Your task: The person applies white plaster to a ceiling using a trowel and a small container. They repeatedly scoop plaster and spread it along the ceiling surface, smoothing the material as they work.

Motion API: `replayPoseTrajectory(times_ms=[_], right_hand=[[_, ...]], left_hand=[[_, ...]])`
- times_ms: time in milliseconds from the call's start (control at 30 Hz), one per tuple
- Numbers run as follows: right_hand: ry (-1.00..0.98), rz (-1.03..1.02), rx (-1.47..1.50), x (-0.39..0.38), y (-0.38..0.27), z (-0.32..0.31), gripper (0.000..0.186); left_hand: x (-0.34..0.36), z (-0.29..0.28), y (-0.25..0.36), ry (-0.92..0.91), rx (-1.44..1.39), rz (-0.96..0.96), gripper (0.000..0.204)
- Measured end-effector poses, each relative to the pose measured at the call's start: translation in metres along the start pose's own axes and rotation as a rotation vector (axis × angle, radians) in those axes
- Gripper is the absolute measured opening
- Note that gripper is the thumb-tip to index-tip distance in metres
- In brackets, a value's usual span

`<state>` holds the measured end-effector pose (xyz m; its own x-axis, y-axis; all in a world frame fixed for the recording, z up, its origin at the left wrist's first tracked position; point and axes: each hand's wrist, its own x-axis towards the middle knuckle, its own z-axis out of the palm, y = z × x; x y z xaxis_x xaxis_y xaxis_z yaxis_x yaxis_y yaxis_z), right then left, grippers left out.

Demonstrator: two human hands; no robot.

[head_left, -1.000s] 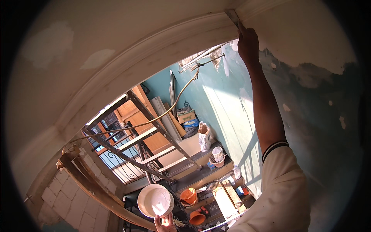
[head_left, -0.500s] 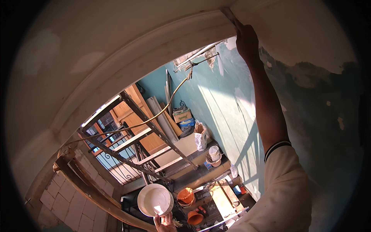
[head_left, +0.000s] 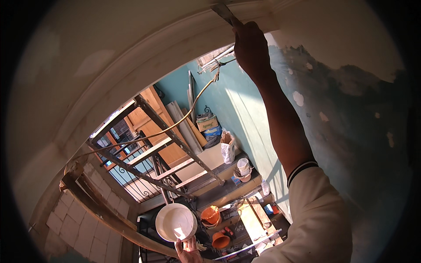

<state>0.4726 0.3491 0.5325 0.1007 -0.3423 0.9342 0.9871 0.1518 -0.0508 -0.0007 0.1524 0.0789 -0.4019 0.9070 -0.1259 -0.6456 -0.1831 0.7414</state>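
High up near the ceiling, my right hand is wrapped round a putty knife. Its flat blade points up and left, at the top edge of the pale moulding; whether it touches cannot be made out. Low in the view, my left hand grips the rim of a round white bowl. The bowl tilts so that its inside shows, with a bright sunlit patch near the bottom. Most of the left forearm is out of view.
Below stand a dark metal ladder, an orange bucket and a wooden plank. A cable hangs across the opening. The patchy teal wall rises on the right; a curved wooden beam lies at left.
My right hand and the putty knife have moved left along the moulding. The bowl in my left hand has hardly moved.
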Motion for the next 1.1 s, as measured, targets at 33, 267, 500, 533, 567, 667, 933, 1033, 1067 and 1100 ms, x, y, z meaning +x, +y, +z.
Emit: replayPoseTrajectory(times_ms=[33, 267, 500, 533, 567, 667, 933, 1033, 1067, 1100], right_hand=[[-0.011, 0.0, -0.018, -0.001, -0.008, -0.001, 0.053], [0.016, -0.024, 0.43, -0.015, -0.06, -0.003, 0.043], [0.192, 0.104, 0.122, -0.013, 0.052, 0.011, 0.043], [0.205, 0.085, 0.095, -0.013, 0.057, 0.013, 0.043], [0.201, 0.083, 0.091, -0.013, 0.062, 0.015, 0.043], [0.215, 0.056, 0.119, -0.01, 0.068, 0.021, 0.044], [0.112, 0.087, 0.05, -0.004, 0.057, 0.011, 0.043], [0.143, 0.032, 0.104, -0.02, 0.053, 0.007, 0.04], [0.105, 0.206, 0.285, -0.019, 0.051, 0.003, 0.039], [0.07, 0.381, 0.467, -0.013, 0.046, -0.004, 0.038]], left_hand=[[0.011, -0.006, -0.004, -0.045, -0.09, 0.023, 0.058], [-0.002, -0.004, -0.006, -0.011, -0.095, 0.048, 0.059], [-0.002, 0.013, -0.003, -0.051, -0.026, 0.044, 0.054], [-0.003, 0.015, -0.004, -0.054, -0.028, 0.073, 0.054], [-0.004, 0.017, -0.005, -0.025, -0.041, 0.063, 0.054], [-0.006, 0.028, -0.006, 0.035, -0.085, 0.02, 0.052], [0.013, 0.006, -0.021, -0.056, -0.125, 0.036, 0.046], [0.001, 0.024, -0.015, 0.024, -0.11, -0.01, 0.045], [-0.003, 0.029, -0.013, 0.032, -0.099, -0.021, 0.045], [-0.006, 0.035, -0.01, 0.037, -0.089, -0.028, 0.044]])
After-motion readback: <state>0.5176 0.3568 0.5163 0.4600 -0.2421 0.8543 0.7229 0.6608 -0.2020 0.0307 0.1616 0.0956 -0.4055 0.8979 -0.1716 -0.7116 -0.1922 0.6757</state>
